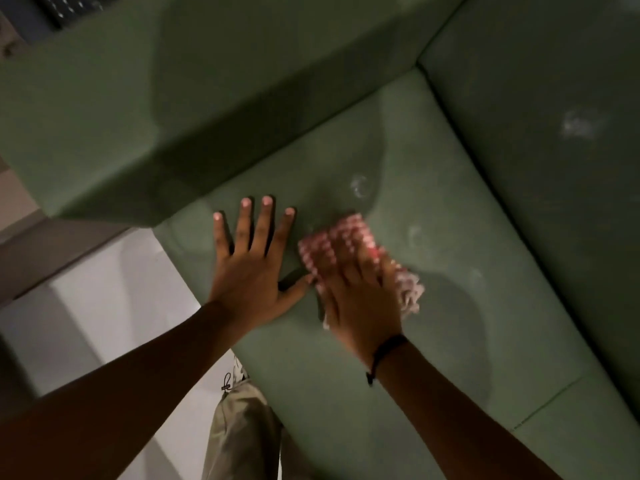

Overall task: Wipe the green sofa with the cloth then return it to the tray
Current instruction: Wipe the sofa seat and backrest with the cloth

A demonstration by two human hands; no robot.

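Note:
The green sofa (433, 306) fills most of the view, its seat cushion running from the middle to the lower right. My right hand (360, 299) presses a red-and-white checked cloth (341, 239) flat on the seat; hand and cloth are motion-blurred. My left hand (249, 268) lies flat on the seat just left of the cloth, fingers spread, holding nothing. Pale whitish smudges (360, 187) mark the seat beyond the cloth. No tray is in view.
The sofa's armrest (138, 109) rises at the upper left and its backrest (554, 133) at the right, with another pale smudge on it. Light floor (114, 306) shows at the lower left. My beige trouser leg (242, 434) stands against the seat's front edge.

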